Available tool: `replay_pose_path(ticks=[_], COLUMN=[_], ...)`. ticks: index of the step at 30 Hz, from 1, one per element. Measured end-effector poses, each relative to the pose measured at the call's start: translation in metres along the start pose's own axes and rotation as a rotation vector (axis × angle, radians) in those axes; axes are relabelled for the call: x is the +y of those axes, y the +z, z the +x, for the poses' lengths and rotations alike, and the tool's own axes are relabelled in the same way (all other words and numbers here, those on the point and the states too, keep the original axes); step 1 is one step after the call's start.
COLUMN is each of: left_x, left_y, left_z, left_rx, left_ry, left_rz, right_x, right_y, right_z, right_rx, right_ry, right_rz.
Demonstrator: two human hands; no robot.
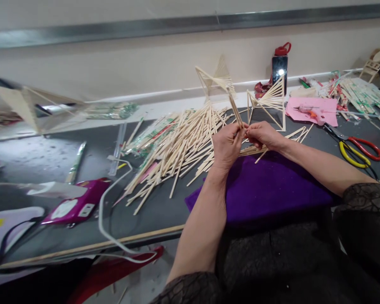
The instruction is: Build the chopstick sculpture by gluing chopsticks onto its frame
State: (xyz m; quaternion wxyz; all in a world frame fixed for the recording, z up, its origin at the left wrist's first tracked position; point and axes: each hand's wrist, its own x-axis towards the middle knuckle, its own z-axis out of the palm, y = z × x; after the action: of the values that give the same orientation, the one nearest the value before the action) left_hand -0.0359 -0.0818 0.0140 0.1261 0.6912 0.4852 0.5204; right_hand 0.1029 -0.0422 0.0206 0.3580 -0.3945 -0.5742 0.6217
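Note:
My left hand (228, 141) is closed around a few wooden chopsticks (235, 107) that stand almost upright above its fingers. Close against it, my right hand (262, 134) has its fingers pinched together by the lower part of those sticks. Whatever lies between the right fingertips is hidden. Beneath both hands, more loose sticks rest at the edge of a purple cloth (272, 185). Left of the hands spreads a large pile of bare chopsticks (177, 145). Behind them stand two frames built of sticks, a nearer one (272, 99) and a farther one (213, 80).
On pink paper (331, 107) lies a glue gun (310, 110), with red-and-yellow-handled scissors (357, 147) nearby. A phone (279, 69) leans on a red-capped bottle (282, 49). Wrapped chopsticks (361, 95) lie right. A magenta packet (77, 200) and white cable (103, 207) lie left.

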Motion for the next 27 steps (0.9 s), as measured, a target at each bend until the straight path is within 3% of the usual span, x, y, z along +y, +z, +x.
replay_pose_path(ticks=[3, 6, 9, 11, 14, 19, 27], left_x=[-0.002, -0.01, -0.023, -0.031, -0.035, -0.025, -0.015], left_y=[0.001, 0.0, -0.002, -0.005, -0.008, -0.006, -0.003], left_z=[0.001, 0.006, 0.011, 0.014, 0.015, 0.014, 0.011], left_rx=[0.071, 0.159, 0.159, 0.164, 0.215, 0.26, 0.263], left_ry=[-0.11, -0.33, -0.54, -0.606, -0.612, -0.627, -0.519], left_rz=[-0.186, -0.519, -0.729, -0.782, -0.838, -0.858, -0.662], right_x=[0.001, 0.0, 0.0, 0.0, 0.0, -0.002, 0.001], right_y=[0.0, 0.0, -0.001, -0.002, -0.005, -0.005, -0.005], right_z=[0.001, 0.0, 0.0, 0.0, 0.0, 0.0, 0.004], right_rx=[-0.004, -0.04, -0.069, -0.083, -0.113, -0.14, -0.12], right_ry=[-0.039, -0.106, -0.14, -0.143, -0.116, -0.009, 0.061], right_rz=[0.023, 0.077, 0.118, 0.131, 0.156, 0.145, 0.17])
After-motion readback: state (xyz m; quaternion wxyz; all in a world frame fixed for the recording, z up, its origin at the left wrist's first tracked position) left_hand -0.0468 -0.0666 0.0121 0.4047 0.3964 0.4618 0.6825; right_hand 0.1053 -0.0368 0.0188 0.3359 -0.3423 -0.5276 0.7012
